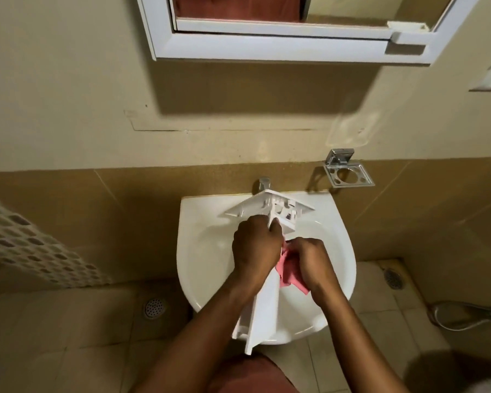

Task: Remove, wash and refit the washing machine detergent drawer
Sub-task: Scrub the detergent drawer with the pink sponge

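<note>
The white detergent drawer (262, 310) lies lengthwise over the white washbasin (199, 251), its front panel toward the tap (264, 184) and its rear end past the basin's near rim. My left hand (254, 245) grips the drawer's upper wall near the front panel. My right hand (309, 262) holds a pink cloth (288, 275) pressed against the drawer's right side. No water is visibly running from the tap.
A chrome soap holder (349, 175) is fixed to the wall right of the basin. A white-framed mirror cabinet (267, 43) hangs above. Floor drains (154, 307) (393, 277) sit on either side, and a hand shower hose (465, 316) lies on the tiles at right.
</note>
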